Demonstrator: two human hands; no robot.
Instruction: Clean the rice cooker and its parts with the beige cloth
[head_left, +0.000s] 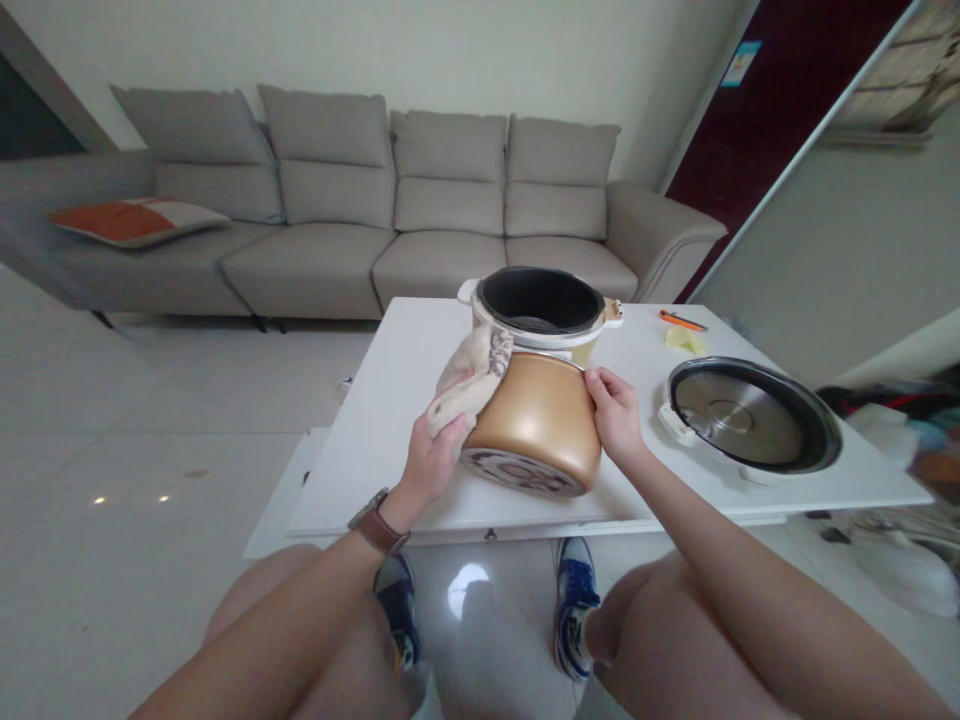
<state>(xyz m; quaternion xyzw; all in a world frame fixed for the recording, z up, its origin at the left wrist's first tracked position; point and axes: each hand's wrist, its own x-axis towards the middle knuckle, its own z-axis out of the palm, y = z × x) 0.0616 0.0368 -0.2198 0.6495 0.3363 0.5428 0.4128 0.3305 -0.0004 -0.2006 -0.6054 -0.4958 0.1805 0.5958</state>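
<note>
A gold inner pot [540, 415] of a pressure cooker is tilted on its side above the white table, its patterned base turned toward me. My right hand [615, 410] grips the pot's rim at the right, thumb on the outside. In my left hand [436, 455] is a cream cloth [469, 380], pressed against the pot's left side near the rim. Just behind the pot stands the cooker body [540, 300], with its dark cavity facing up. To the right the cooker lid [735, 415] lies upside down, its metal inside showing.
On the white table [360, 460], a yellowish crumpled piece [684, 340] and an orange-handled tool [681, 320] lie beyond the lid. A grey sofa [442, 265] runs along the wall behind. Assorted items crowd the far right.
</note>
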